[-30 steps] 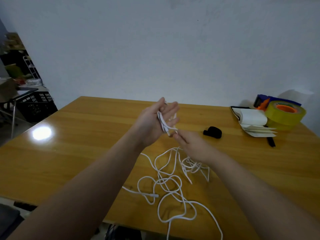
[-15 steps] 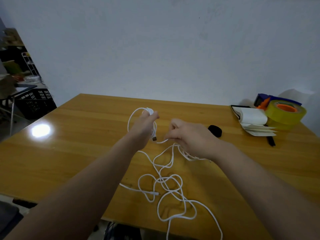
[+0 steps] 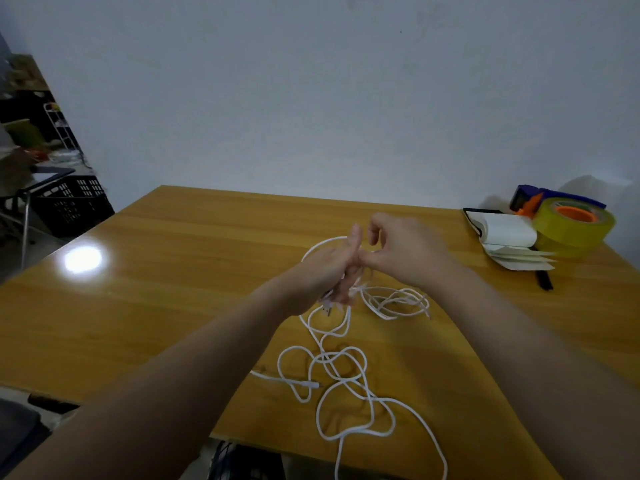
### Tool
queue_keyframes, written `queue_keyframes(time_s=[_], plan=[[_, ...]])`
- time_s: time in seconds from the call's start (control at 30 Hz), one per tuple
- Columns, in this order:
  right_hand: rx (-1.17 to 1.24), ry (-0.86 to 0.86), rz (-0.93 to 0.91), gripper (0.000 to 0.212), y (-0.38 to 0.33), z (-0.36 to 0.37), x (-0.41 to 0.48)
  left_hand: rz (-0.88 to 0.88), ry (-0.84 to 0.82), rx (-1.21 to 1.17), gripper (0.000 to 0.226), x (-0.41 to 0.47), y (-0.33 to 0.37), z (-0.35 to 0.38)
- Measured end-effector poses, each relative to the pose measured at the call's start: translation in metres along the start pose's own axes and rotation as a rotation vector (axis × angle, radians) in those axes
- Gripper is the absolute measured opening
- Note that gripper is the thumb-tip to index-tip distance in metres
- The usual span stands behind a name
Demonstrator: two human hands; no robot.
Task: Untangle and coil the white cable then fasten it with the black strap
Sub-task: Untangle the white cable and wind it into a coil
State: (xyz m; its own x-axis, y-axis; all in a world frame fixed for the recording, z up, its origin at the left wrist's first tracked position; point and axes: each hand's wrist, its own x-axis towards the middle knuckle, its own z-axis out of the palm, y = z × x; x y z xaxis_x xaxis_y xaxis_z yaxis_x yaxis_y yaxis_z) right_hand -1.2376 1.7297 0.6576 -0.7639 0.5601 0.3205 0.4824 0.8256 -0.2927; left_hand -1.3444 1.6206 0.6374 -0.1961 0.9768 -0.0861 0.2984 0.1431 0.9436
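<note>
The white cable was partly gathered in the left hand. One loop arched up over the back of that hand, and a plug hung just below its curled fingers, which were closed round the gathered strands. The left thumb stood upright.

The right hand sat against that thumb with its own fingers bent and its forefinger and thumb drawn into a ring. Motion blur hid whether a strand was pinched there.

Just under the right fingers a small bunch of loops lay on the table. From below the left fingers the rest of the cable ran towards the person in loose, overlapping loops. One end lay on the wood near the left forearm, and a long strand went off over the near edge.

Well beyond the right fingers, at the table's far right corner, lay an open notepad with a yellow tape roll touching it. A blue and orange dispenser stood behind them, and a black pen lay just on the near side of the pad. Far out past the left fingers, off the table, stood a black crate.
</note>
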Motion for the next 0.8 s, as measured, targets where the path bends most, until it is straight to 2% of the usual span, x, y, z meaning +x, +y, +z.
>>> queue_keyframes(time_s=[0.07, 0.13, 0.23, 0.3, 0.37, 0.43, 0.57, 0.67, 0.8], plan=[[0.278, -0.121, -0.1, 0.034, 0.007, 0.0, 0.002, -0.041, -0.073, -0.112, 0.058, -0.002, 0.002, 0.002], [0.547, -0.287, -0.202, 0.039, 0.008, -0.002, -0.003, -0.108, -0.159, -0.212, 0.056, -0.002, 0.004, 0.004], [0.752, -0.481, -0.185, 0.05, 0.008, -0.001, -0.013, -0.174, -0.249, -0.386, 0.062, 0.001, 0.006, 0.002], [0.826, -0.522, -0.149, 0.049, 0.012, 0.002, -0.016, -0.184, -0.213, -0.437, 0.064, 0.002, 0.007, -0.002], [0.88, -0.496, -0.125, 0.028, 0.016, 0.008, -0.019, -0.162, -0.131, -0.443, 0.058, 0.002, 0.008, -0.004], [0.982, -0.415, -0.058, 0.02, 0.019, 0.014, -0.024, -0.103, -0.034, -0.438, 0.051, 0.002, 0.008, -0.006], [1.286, -0.275, -0.009, 0.028, 0.019, 0.026, -0.03, -0.011, 0.048, -0.45, 0.042, 0.003, 0.009, -0.008], [1.514, -0.233, 0.057, 0.033, 0.011, 0.028, -0.034, -0.002, 0.065, -0.481, 0.046, 0.002, 0.009, -0.008], [1.534, -0.164, 0.113, 0.023, 0.006, 0.032, -0.037, -0.002, 0.123, -0.48, 0.044, 0.002, 0.007, -0.012]])
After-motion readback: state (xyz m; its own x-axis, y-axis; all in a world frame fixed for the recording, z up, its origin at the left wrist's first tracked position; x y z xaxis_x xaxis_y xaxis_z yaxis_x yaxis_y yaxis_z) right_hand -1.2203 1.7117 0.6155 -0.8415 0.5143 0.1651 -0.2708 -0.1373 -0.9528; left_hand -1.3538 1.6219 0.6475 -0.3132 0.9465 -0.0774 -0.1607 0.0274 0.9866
